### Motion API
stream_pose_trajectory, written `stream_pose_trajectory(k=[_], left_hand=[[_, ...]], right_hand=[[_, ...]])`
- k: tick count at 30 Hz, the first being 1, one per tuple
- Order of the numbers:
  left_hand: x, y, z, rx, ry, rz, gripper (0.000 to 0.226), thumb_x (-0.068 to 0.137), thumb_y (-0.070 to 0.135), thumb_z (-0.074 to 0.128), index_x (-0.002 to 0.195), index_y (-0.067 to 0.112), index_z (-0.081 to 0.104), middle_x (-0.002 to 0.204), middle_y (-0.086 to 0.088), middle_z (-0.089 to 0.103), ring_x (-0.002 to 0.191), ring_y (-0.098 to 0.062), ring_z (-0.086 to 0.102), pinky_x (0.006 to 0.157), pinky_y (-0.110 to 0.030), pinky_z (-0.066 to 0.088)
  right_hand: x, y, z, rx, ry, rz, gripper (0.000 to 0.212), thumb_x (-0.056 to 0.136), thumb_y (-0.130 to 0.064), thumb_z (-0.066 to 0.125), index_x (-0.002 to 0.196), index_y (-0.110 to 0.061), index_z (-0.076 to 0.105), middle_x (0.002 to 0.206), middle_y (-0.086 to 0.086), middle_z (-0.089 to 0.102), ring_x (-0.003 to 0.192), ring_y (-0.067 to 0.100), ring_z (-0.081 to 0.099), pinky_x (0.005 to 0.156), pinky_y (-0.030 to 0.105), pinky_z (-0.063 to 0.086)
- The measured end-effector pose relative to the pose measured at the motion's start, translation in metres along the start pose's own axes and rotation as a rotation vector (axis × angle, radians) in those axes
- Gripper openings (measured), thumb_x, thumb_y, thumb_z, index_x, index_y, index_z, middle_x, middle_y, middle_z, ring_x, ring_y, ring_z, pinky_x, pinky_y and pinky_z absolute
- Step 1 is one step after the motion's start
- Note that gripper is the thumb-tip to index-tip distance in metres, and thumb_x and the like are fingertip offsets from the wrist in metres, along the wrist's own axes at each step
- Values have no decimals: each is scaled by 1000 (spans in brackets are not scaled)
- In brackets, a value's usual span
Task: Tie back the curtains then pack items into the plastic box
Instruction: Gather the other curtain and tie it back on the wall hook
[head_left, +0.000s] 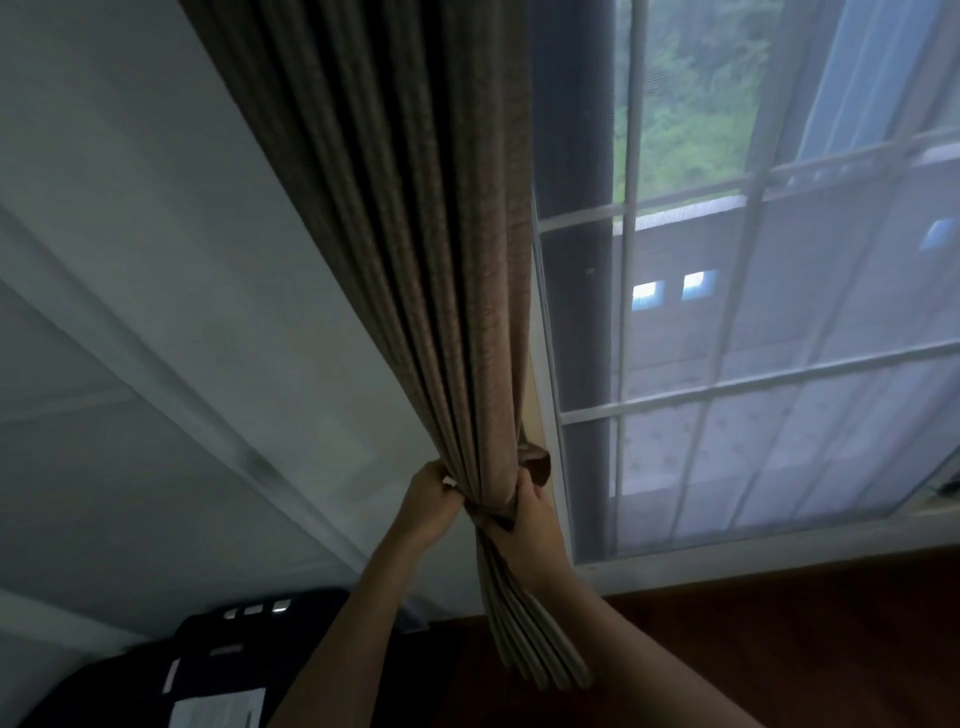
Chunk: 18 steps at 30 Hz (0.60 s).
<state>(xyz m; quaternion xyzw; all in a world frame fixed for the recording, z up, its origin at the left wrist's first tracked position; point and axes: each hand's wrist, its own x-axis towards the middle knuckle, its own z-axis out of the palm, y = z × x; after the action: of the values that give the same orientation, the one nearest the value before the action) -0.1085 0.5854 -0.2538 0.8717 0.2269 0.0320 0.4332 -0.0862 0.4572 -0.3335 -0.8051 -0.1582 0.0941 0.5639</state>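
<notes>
A brown pleated curtain (415, 270) hangs gathered into a bunch beside the window. A brown tieback band (493, 512) wraps round the bunch at its narrowest point. My left hand (428, 506) grips the band's end on the curtain's left side. On the right side, my right hand (530, 514) holds the band against the fabric, its fingers curled round it. Below the band the curtain's lower folds (535, 634) fan out. The plastic box is not in view.
A window (753, 322) with white bars and a sheer white screen fills the right side. A pale wall (156, 312) lies to the left. A dark object with white labels (218, 675) sits at the bottom left, on a dark wooden floor (779, 649).
</notes>
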Motion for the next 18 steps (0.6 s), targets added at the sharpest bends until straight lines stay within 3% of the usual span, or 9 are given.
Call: stream_pose_trajectory(k=[2, 4, 6, 8, 12, 14, 16, 18], left_hand=[[0, 2, 0, 1, -9, 17, 19, 92, 3, 52, 107, -2, 62, 102, -21, 65, 86, -33, 60, 53, -13, 39], [2, 7, 0, -30, -42, 36, 17, 93, 3, 51, 101, 3, 65, 89, -7, 64, 82, -23, 58, 51, -5, 37], [1, 8, 0, -43, -112, 25, 24, 92, 3, 52, 73, 8, 66, 69, 9, 58, 68, -9, 53, 49, -5, 34], [-3, 5, 0, -28, -170, 28, 35, 92, 3, 53, 58, 9, 60, 60, 9, 55, 60, -4, 50, 51, -9, 33], [-8, -7, 1, -31, -160, 69, 22, 91, 5, 53, 74, 11, 65, 70, 4, 61, 66, -3, 54, 59, -12, 38], [-11, -8, 1, -67, -87, 97, 18, 91, 8, 56, 92, 25, 63, 85, 5, 66, 76, -4, 60, 68, -14, 45], [-12, -9, 1, -159, -31, 100, 39, 90, 8, 59, 104, 43, 47, 98, 0, 65, 87, -13, 63, 79, -27, 51], [-6, -11, 1, -190, 3, 98, 40, 88, 7, 56, 108, 41, 48, 108, -13, 60, 90, -26, 64, 77, -41, 58]], right_hand=[[0, 1, -1, 30, 6, 3, 75, 74, -45, 72, 137, -28, 36, 129, -3, 52, 111, 13, 56, 92, 34, 53], [0, 1, -2, 76, 30, 6, 82, 70, -46, 74, 138, -27, 33, 128, -4, 52, 110, 11, 56, 90, 32, 53], [2, 0, -5, 115, 66, 8, 82, 69, -41, 79, 136, -24, 36, 122, -5, 56, 106, 9, 58, 84, 22, 52], [4, -2, -7, 151, 92, -1, 68, 71, -28, 82, 128, -22, 45, 113, -7, 62, 102, 5, 61, 77, 12, 50], [3, -3, -5, 165, 103, -2, 42, 76, -18, 80, 114, -12, 61, 99, -4, 68, 92, 8, 66, 73, 14, 52], [3, -4, -4, 149, 100, -3, 37, 78, -16, 78, 110, -6, 63, 96, -2, 69, 88, 10, 67, 71, 14, 52], [4, -6, -3, 131, 100, -18, 35, 80, -14, 77, 110, -4, 64, 93, -5, 69, 85, 2, 65, 69, 10, 50], [3, -7, -3, 134, 95, -38, 31, 80, -8, 76, 109, -5, 65, 90, -14, 67, 84, -9, 63, 68, 6, 48]])
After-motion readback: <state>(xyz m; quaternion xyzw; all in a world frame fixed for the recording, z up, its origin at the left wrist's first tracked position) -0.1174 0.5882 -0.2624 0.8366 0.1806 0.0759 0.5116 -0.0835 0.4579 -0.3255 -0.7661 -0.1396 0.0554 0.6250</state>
